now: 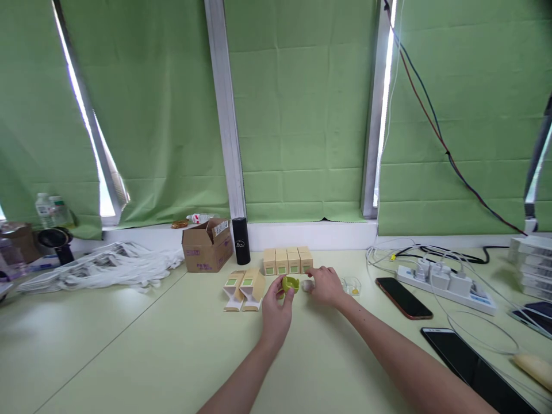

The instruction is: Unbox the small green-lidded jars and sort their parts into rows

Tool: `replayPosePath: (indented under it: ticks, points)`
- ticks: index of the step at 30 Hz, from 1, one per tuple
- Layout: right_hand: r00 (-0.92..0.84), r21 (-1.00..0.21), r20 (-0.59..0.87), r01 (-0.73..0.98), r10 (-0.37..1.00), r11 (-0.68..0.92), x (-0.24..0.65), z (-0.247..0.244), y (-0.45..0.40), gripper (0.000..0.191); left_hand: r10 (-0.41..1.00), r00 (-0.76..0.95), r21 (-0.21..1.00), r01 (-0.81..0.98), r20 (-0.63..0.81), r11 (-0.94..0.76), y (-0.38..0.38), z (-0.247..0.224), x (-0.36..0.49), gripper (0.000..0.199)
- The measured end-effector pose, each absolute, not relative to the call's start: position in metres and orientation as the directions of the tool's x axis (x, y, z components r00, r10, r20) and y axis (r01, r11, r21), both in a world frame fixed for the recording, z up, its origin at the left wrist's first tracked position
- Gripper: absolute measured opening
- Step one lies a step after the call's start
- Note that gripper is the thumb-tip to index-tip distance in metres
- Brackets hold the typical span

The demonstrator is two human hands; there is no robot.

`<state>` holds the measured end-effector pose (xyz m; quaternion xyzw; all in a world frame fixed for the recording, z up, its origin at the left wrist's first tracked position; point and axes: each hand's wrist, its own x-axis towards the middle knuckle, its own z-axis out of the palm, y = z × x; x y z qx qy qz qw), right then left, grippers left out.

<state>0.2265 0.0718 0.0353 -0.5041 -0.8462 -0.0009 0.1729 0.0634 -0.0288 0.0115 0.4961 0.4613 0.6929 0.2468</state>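
A small olive-green, cup-shaped piece (290,283) is pinched between the thumb and fingers of my left hand (277,310), a little above the table. To its right, my right hand (326,286) reaches down with its fingers closed at a small pale, round piece (307,286); its exact kind is too small to make out. Just right of that hand sit clear plastic containers (352,286), one with a small yellowish item inside. Two opened cardboard boxes (253,287) with green labels lie left of my hands. Behind my hands stands a row of several closed small boxes (287,261).
At the back are a brown carton (207,246) and a black bottle (241,241). White cables or straps (107,267) lie bundled at left. On the right are a phone (404,298), a larger dark-screened device (470,362), a power strip (448,287) and loose cords.
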Motion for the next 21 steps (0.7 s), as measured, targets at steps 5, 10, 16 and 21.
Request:
replayPosePath:
  ticks: [5, 10, 16, 21]
  points:
    - [-0.486, -0.129, 0.353, 0.821, 0.799, 0.556, 0.253, 0.039, 0.058, 0.047, 0.799, -0.385, 0.884, 0.127, 0.463, -0.451, -0.029, 0.013, 0.065, 0.051]
    - [-0.543, -0.082, 0.344, 0.795, 0.766, 0.601, 0.262, 0.038, 0.051, 0.029, 0.801, -0.383, 0.885, 0.129, 0.460, -0.447, -0.030, 0.012, 0.066, 0.052]
    - [-0.508, -0.079, 0.367, 0.818, 0.779, 0.570, 0.261, 0.039, 0.063, 0.027, 0.800, -0.388, 0.885, 0.110, 0.457, -0.452, -0.030, 0.013, 0.065, 0.050]
    - [-0.489, -0.074, 0.366, 0.833, 0.792, 0.549, 0.257, 0.036, 0.071, 0.027, 0.802, -0.378, 0.883, 0.112, 0.463, -0.456, -0.032, 0.015, 0.065, 0.050]
